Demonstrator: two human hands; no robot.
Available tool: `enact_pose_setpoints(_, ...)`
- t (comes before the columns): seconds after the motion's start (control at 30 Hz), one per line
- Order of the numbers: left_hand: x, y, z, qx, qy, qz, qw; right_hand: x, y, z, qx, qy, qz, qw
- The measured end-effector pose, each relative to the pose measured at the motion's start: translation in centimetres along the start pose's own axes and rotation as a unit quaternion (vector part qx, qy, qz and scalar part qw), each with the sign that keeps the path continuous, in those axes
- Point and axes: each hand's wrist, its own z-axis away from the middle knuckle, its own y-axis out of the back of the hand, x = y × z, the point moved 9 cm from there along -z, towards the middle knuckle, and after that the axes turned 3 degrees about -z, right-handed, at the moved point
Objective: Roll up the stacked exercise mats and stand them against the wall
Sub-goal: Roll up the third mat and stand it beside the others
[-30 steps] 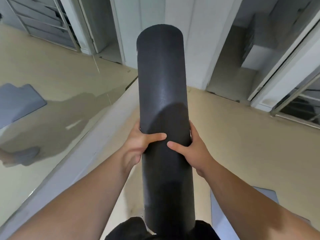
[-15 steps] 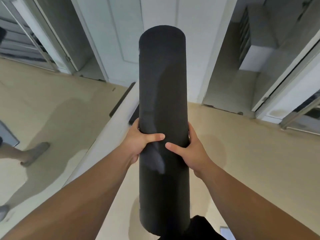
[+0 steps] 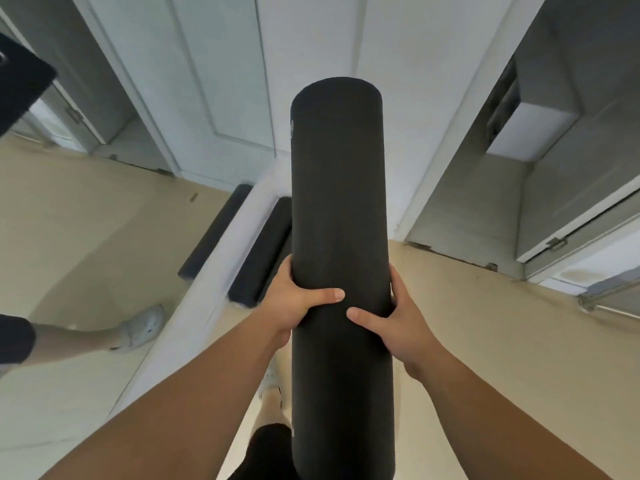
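A rolled black exercise mat (image 3: 337, 202) fills the middle of the head view, held lengthwise and pointing away from me toward the white wall. My left hand (image 3: 298, 299) grips its left side with the thumb across the front. My right hand (image 3: 394, 320) grips its right side just below, thumb also on the front. Another rolled dark mat (image 3: 263, 251) lies on the floor against the low white wall base, just left of the held roll. Its mirror image (image 3: 214, 230) shows on the far side of that base.
A floor mirror (image 3: 86, 237) on the left reflects a leg and a pale shoe (image 3: 142, 327). White panelled wall (image 3: 311, 46) stands ahead. An open doorway (image 3: 502, 168) lies to the right, with a metal rail (image 3: 606, 299) at far right. Beige floor (image 3: 502, 341) spreads beneath.
I have walked closer to the white wall carrying the roll; the second rolled mat on the floor came into view. Both hands keep the same grip.
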Motion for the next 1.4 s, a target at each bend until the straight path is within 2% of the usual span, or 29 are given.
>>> enact_pose_setpoints(0.2, -2.0, 0.8, -18.1, -0.048, 0.073, -0.01, 0.996, 4.8, 1.0, -15.3, 0.051, -0.076, -0.021, 0.996)
enact_pose_setpoints(0.33, -6.1, 0.8, -28.3, -0.054, 0.125, -0.046, 0.99, 10.3, 2.2, -23.9, 0.06, -0.121, -0.054, 0.989)
enact_pose_setpoints(0.47, -13.2, 0.2, -38.9, -0.06, 0.154, -0.075, 0.983, 19.3, 3.6, -32.5, 0.072, -0.166, -0.081, 0.98)
enact_pose_setpoints(0.67, -27.8, 0.5, -53.6, -0.045, 0.205, -0.101, 0.972, 36.1, 4.8, -45.1, 0.089, -0.21, -0.105, 0.968)
enact_pose_setpoints(0.8, -35.7, 1.1, -59.7, -0.048, 0.246, -0.107, 0.962, 44.5, 4.3, -50.4, 0.088, -0.226, -0.081, 0.967)
enact_pose_setpoints(0.93, -41.0, 1.2, -64.4, -0.059, 0.274, -0.109, 0.954, 49.7, 4.4, -53.6, 0.107, -0.23, -0.059, 0.966)
enact_pose_setpoints(1.1, -46.6, 1.2, -69.9, -0.127, 0.292, -0.105, 0.942, 54.1, 4.1, -56.9, 0.156, -0.23, 0.0, 0.961)
enact_pose_setpoints(1.27, -49.6, 3.8, -74.6, -0.141, 0.285, -0.132, 0.939, 57.7, 1.3, -61.1, 0.163, -0.242, 0.044, 0.955)
enact_pose_setpoints(1.33, -49.6, 5.8, -75.2, -0.129, 0.284, -0.156, 0.937, 57.7, -0.2, -62.1, 0.172, -0.243, 0.079, 0.951)
enact_pose_setpoints(1.4, -48.4, 7.5, -75.2, -0.094, 0.25, -0.221, 0.938, 57.2, -1.3, -62.5, 0.188, -0.24, 0.104, 0.947)
